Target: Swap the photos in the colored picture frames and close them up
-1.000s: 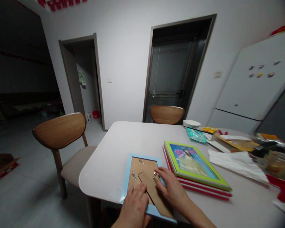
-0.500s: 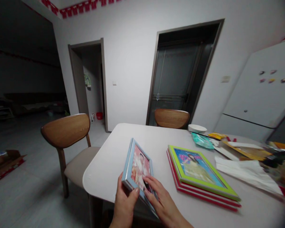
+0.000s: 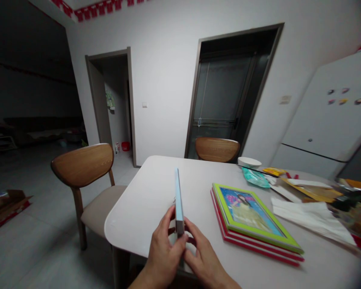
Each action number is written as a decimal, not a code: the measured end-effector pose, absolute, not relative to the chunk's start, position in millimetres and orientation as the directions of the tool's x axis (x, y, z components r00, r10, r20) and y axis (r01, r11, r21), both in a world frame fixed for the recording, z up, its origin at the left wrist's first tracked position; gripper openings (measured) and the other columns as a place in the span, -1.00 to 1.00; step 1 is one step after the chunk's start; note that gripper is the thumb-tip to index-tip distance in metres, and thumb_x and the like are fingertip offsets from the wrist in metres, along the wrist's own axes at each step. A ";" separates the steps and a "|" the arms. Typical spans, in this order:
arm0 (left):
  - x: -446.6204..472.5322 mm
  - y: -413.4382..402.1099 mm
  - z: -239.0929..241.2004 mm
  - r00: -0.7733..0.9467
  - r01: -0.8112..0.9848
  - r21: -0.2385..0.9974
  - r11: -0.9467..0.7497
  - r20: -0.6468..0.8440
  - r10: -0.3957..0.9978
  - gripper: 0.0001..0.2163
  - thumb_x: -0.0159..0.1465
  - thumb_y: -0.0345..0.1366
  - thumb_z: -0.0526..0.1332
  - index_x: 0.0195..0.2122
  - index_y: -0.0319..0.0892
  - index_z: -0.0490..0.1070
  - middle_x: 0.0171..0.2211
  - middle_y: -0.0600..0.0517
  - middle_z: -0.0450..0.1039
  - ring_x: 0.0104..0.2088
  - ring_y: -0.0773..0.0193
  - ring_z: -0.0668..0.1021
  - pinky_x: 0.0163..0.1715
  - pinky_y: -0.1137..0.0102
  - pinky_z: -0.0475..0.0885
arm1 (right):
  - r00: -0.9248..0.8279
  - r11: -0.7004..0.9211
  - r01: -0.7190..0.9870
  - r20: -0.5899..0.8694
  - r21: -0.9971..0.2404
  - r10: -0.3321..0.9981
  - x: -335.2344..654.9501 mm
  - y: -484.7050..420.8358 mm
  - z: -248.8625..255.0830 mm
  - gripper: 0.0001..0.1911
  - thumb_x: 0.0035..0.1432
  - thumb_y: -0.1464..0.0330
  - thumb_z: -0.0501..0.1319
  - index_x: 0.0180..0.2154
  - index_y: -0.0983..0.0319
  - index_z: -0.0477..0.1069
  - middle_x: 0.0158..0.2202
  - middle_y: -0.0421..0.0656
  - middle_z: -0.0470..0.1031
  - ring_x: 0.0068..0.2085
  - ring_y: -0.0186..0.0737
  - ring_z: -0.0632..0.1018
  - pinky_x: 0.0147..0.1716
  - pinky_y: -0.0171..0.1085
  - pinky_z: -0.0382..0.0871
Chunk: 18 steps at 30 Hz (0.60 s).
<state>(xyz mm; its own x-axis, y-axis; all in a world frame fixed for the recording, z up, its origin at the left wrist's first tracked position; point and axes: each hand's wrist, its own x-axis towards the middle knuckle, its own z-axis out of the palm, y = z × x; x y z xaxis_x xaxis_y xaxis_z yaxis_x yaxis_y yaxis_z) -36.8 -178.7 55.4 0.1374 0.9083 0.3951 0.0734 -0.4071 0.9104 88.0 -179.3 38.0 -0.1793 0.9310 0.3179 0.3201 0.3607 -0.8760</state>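
A light blue picture frame (image 3: 178, 192) stands upright and edge-on above the near side of the white table (image 3: 132, 208), so its photo is turned out of sight. My left hand (image 3: 165, 251) grips it from the left, fingers on that face and thumb at the near edge. From the right, my right hand (image 3: 203, 253) closes on the same frame near its lower end. To the right lies a stack of picture frames, a lime green frame (image 3: 255, 216) with a photo of a person in a pale dress on top and red frames (image 3: 228, 237) beneath.
Beyond the stack are a white bowl (image 3: 249, 162), a teal packet (image 3: 255, 178), white paper (image 3: 309, 216) and yellow envelopes (image 3: 313, 190). One wooden chair (image 3: 84, 166) stands at the left, another chair (image 3: 217, 149) behind the table. A cardboard box (image 3: 9, 208) is on the floor.
The blue frame has turned from showing its photo to being edge-on. My right hand has moved from the photo side to the frame's lower right.
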 end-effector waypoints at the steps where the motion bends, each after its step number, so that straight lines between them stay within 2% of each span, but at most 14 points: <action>1: -35.9 -178.1 57.7 0.168 0.163 0.870 -0.465 0.440 0.882 -0.55 0.09 -0.41 0.11 0.04 -0.16 0.10 0.02 -0.04 0.22 -0.04 0.18 0.34 -0.05 0.29 0.28 | -0.161 0.337 0.223 0.306 -0.915 0.938 89.1 -180.8 42.1 -0.43 -0.03 0.31 0.06 0.07 0.20 0.05 0.07 -0.05 0.19 0.03 -0.17 0.28 -0.02 -0.15 0.19; 4: -31.6 -177.8 56.2 0.282 0.362 0.724 -0.587 0.515 0.809 -0.63 0.06 -0.46 0.13 -0.07 -0.17 0.24 -0.02 -0.04 0.27 -0.01 0.17 0.30 0.02 0.26 0.20 | -0.062 0.208 -0.031 0.210 -0.978 0.976 101.5 -183.9 44.1 -0.51 0.03 0.22 -0.06 0.02 0.22 0.12 0.03 -0.01 0.25 -0.05 -0.11 0.37 -0.18 -0.18 0.32; 6: -27.8 -179.1 49.2 0.364 0.409 0.672 -0.617 0.499 0.786 -0.66 0.03 -0.50 0.13 -0.13 -0.18 0.29 -0.05 -0.05 0.30 -0.03 0.18 0.32 0.01 0.28 0.21 | 0.023 0.115 -0.056 0.114 -0.992 0.993 115.0 -183.5 37.2 -0.53 0.04 0.20 -0.12 -0.04 0.24 0.19 -0.04 0.02 0.32 -0.13 -0.10 0.43 -0.28 -0.20 0.37; 8: -24.8 -181.0 40.4 0.445 0.418 0.656 -0.629 0.456 0.771 -0.68 0.00 -0.53 0.14 -0.18 -0.19 0.31 -0.07 -0.05 0.32 -0.06 0.20 0.34 -0.02 0.31 0.23 | 0.092 0.043 0.035 0.046 -0.998 0.995 129.0 -181.6 27.7 -0.56 0.04 0.19 -0.11 -0.08 0.23 0.24 -0.15 0.00 0.41 -0.22 -0.15 0.47 -0.33 -0.23 0.38; 11: -25.5 -182.7 28.8 0.520 0.441 0.650 -0.619 0.377 0.767 -0.68 -0.03 -0.54 0.16 -0.21 -0.18 0.32 -0.10 -0.03 0.34 -0.07 0.21 0.35 -0.02 0.32 0.23 | 0.126 -0.038 0.197 -0.013 -0.980 0.992 146.6 -178.8 15.7 -0.52 -0.04 0.20 0.02 -0.05 0.26 0.22 -0.37 -0.10 0.46 -0.43 -0.23 0.49 -0.50 -0.31 0.37; 14: -32.6 -181.9 21.5 0.495 0.554 0.610 -0.567 0.307 0.813 -0.62 -0.07 -0.52 0.19 -0.17 -0.20 0.30 -0.04 -0.08 0.28 0.00 0.12 0.29 0.04 0.18 0.13 | 0.168 -0.077 0.408 -0.008 -0.910 0.986 156.9 -177.9 10.5 -0.43 -0.11 0.26 0.08 -0.01 0.32 0.17 -0.42 -0.16 0.43 -0.60 -0.33 0.41 -0.64 -0.34 0.29; 16: -37.3 -180.9 19.2 0.468 0.624 0.575 -0.529 0.267 0.843 -0.59 -0.09 -0.52 0.20 -0.15 -0.22 0.30 0.01 -0.11 0.23 0.04 0.05 0.22 0.06 0.10 0.05 | 0.170 -0.035 0.569 0.076 -0.822 0.982 158.0 -177.6 11.3 -0.48 -0.11 0.28 0.05 -0.05 0.32 0.22 -0.35 -0.12 0.43 -0.56 -0.32 0.42 -0.57 -0.31 0.33; 18: -39.2 -180.4 18.9 0.478 0.644 0.560 -0.521 0.237 0.846 -0.59 -0.09 -0.53 0.20 -0.16 -0.21 0.31 0.03 -0.11 0.21 0.07 0.04 0.18 0.06 0.10 0.06 | 0.115 0.064 0.694 0.199 -0.717 0.973 153.6 -176.2 14.8 -0.56 -0.10 0.29 0.05 -0.12 0.29 0.30 -0.25 -0.06 0.42 -0.41 -0.24 0.46 -0.39 -0.25 0.35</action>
<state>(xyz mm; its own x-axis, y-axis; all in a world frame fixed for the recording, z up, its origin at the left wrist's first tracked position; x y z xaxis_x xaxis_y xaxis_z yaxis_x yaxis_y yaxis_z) -39.2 -180.4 18.9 0.4777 0.8458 0.2373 0.6439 -0.5209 0.5604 153.6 -176.2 14.8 0.1155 0.9732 0.1989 0.6941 0.0642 -0.7171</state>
